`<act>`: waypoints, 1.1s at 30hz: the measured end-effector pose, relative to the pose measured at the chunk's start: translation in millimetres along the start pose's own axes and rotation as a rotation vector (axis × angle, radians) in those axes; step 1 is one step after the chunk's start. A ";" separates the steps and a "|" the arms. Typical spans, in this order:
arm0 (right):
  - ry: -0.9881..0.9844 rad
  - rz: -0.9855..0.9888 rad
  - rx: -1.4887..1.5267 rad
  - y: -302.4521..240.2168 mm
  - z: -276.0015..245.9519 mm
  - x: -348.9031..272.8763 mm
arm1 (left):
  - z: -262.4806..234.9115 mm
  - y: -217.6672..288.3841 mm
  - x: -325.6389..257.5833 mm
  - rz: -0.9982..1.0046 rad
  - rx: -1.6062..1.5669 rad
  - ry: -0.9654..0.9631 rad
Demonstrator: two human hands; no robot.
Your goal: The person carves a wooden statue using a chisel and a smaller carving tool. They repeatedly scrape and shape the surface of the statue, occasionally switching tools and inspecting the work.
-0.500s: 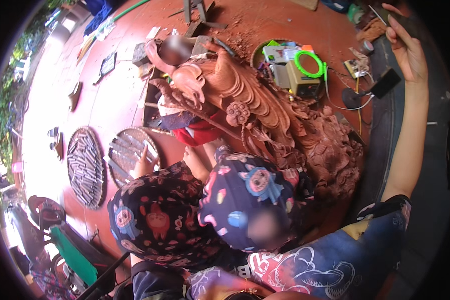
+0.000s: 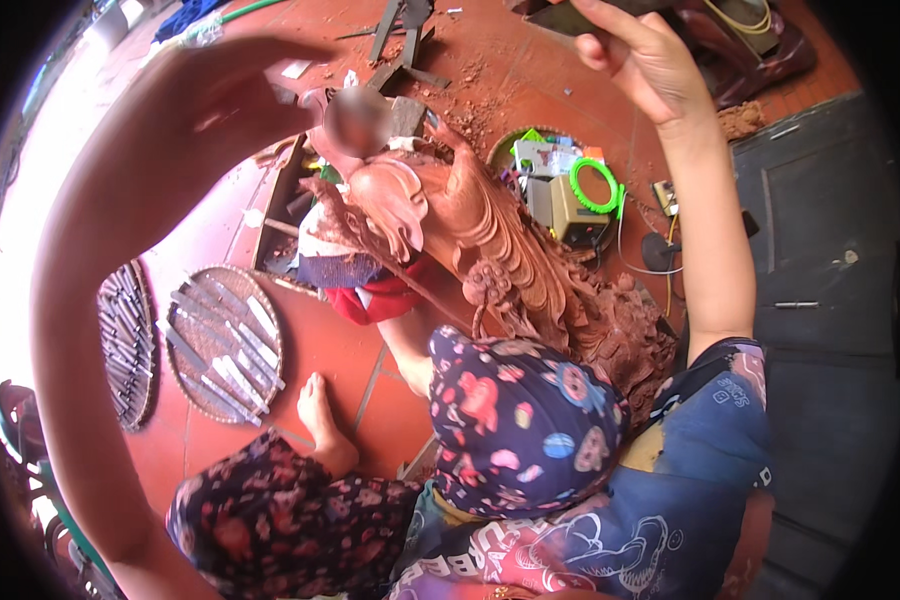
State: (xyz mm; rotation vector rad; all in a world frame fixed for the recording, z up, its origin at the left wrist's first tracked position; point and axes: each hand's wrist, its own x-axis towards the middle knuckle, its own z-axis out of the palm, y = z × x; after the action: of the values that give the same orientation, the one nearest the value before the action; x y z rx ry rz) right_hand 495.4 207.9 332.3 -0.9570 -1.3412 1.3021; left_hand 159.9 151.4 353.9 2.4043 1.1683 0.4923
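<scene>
My left arm arches up across the left side, and my left hand point(image 2: 295, 58) is smeared at the top, beyond the carved figure's head end; its fingers cannot be read. My right hand point(image 2: 650, 72) is raised at the top, its fingers bent against a flat dark object point(image 2: 562, 17) cut off by the picture's edge; its kind is unclear. Between my arms a reddish-brown carved wooden statue point(image 2: 460, 200) in draped robes lies slanting, its base toward my knee. Red and dark cloth point(image 2: 370, 295) is bunched beside it.
Two round woven trays stand at left, one with flat metal blades point(image 2: 225, 345), one with many slim carving tools point(image 2: 128, 345). Behind the statue are a basket with a box and a green ring point(image 2: 595, 186), and cables. Wood chips litter the red tiles. A dark panel point(image 2: 820, 300) stands right.
My left hand has left the tray of blades and swung up to the top of the view. My raised right hand now appears farther left. The whole view has shifted, and my left leg is lower.
</scene>
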 end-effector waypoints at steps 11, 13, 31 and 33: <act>0.070 -0.085 -0.726 65.4 65.3 -17.4 | 183.3 28.3 2.3 0.422 -0.826 0.474; 0.100 0.067 -0.644 82.1 71.4 -27.2 | 197.5 13.2 -0.3 0.419 -0.913 0.468; 0.262 0.308 -0.762 104.6 117.4 -25.0 | 226.4 -1.1 14.6 0.249 -1.255 0.424; 0.231 0.224 -0.862 103.6 118.3 -23.8 | 226.9 0.1 17.1 0.214 -1.207 0.495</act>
State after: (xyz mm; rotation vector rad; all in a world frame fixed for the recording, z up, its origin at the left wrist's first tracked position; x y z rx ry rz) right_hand 374.4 172.0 235.5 -1.8216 -1.6627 0.6988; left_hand 279.5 116.3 163.6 1.3467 0.4642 1.4166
